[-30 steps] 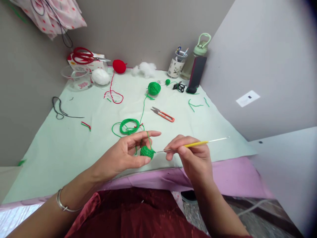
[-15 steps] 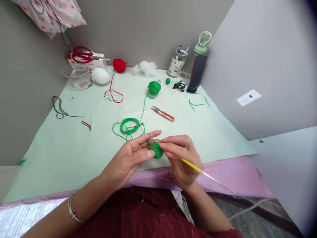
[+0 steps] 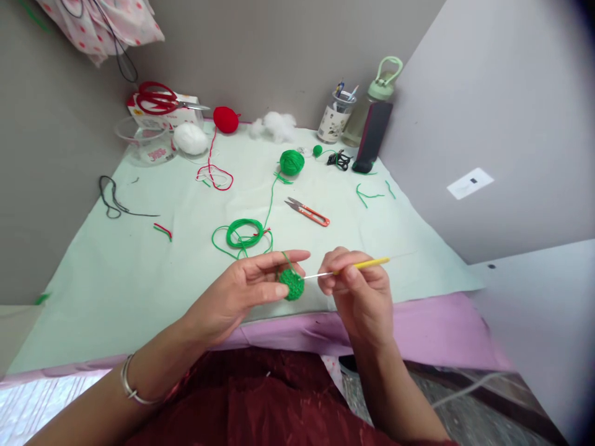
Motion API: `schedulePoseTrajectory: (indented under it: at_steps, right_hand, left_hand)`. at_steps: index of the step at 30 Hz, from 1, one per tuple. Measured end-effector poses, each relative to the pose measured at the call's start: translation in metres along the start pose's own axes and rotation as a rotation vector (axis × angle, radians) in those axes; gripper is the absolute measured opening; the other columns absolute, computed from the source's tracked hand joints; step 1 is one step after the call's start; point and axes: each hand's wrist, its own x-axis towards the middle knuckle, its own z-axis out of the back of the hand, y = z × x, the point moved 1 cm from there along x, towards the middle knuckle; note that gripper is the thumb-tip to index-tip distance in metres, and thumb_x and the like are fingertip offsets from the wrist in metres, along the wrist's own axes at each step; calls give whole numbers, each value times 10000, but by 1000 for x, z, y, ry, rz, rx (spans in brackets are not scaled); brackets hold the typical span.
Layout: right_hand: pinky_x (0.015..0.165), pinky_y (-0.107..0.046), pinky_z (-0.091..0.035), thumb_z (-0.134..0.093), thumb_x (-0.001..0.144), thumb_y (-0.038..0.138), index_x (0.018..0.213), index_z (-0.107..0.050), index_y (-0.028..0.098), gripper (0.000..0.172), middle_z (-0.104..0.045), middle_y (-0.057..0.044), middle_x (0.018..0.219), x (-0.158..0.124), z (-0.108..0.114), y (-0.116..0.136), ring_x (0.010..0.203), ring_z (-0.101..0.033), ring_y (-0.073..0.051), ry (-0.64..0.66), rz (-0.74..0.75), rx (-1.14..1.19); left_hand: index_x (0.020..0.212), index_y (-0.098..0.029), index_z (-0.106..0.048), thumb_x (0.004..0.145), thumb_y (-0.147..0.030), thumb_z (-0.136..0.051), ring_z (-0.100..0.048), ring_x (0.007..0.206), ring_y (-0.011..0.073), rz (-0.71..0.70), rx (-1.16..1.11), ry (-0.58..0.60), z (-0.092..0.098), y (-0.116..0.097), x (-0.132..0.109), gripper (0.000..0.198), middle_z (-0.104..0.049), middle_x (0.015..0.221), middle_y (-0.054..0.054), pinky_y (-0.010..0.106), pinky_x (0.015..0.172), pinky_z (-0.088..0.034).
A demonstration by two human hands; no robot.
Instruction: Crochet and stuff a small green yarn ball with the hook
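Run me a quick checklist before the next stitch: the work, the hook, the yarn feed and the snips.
1. Work: left hand pinches the green crochet piece: ok.
2. Tool: right hand holds the crochet hook by its yellow handle: ok.
3. Hook tip meets the piece's edge: ok; loop caught: cannot tell.
4. Feed: yarn strand runs over the left index finger: ok.
5. Slack: yarn coil free of tangles: cannot tell.
6. Cutter: thread snips lie apart from both hands: ok.

Left hand (image 3: pixel 242 297): thin silver bangle (image 3: pixel 131 387) at the wrist. Both forearms bare to the frame edge. Dark red, glossy garment (image 3: pixel 260 396) over the lap.
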Motion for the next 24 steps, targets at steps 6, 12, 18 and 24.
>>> schedulePoseTrajectory:
  at_steps: [6,12,18,24]
  right_hand:
    - [863,-398,-614,-700,1012,208,1143,-840,314,219,-838,-58,1063,-8,-9,2,1003,-757,-219,90,302,-397]
    - [686,-321,-597,-686,1029,292,1055,-829,320,148,-842,-24,983,-5,-8,-8,840,-737,-180,26,140,-141]
    - [533,-254,-540,-709,1009,298,998,-820,271,115,-827,-38,942,-3,-13,-9,673,-675,-134,-2,97,2]
    - [436,-205,-489,-762,973,352,921,-818,249,129,-817,-17,831,-1,-22,-6,488,-573,-82,-58,15,88]
  left_hand:
    - [1250,-374,-821,795,-176,-913,-649,1205,205,-70,32,19,-7,5,2,504,-762,1208,23,299,996,-534]
    - [1238,-375,-831,693,-169,-977,-638,1051,180,-128,89,-131,-14,-4,-3,601,-638,1045,19,271,871,-583]
    - [1292,-405,-805,720,-237,-969,-630,955,162,-141,159,-160,-18,-7,-6,619,-609,1026,16,240,764,-568]
    - [1325,-336,-798,764,-243,-945,-683,1001,195,-168,234,-88,-18,-7,-3,588,-728,1031,31,329,963,-566]
